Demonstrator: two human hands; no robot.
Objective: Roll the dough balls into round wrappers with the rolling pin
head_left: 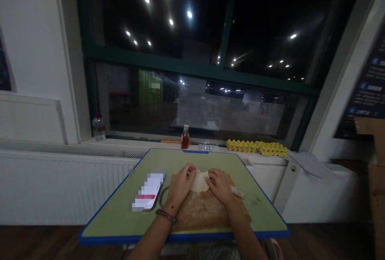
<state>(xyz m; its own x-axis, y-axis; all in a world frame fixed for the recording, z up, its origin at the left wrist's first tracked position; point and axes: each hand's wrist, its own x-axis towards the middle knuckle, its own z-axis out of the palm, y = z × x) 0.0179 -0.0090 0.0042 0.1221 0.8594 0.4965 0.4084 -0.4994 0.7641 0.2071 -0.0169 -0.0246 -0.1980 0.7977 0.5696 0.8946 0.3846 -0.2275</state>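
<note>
Head view: at left, a phone (152, 190) is laid on the green table (111, 216). By the fingers of the left hand (184, 179), 1 side of a thin dough sheet (199, 183) is grasped, over the wooden board (204, 212); its opposite side is gripped by the right hand (221, 185). Farther right, a pale rod (238, 191), partly hidden, is seen at the board's edge.

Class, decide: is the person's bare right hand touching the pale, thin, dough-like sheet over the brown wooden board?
Touching. The head view shows the right hand meeting the sheet along its right side, partly overlapping its surface, with no visible gap.
</note>
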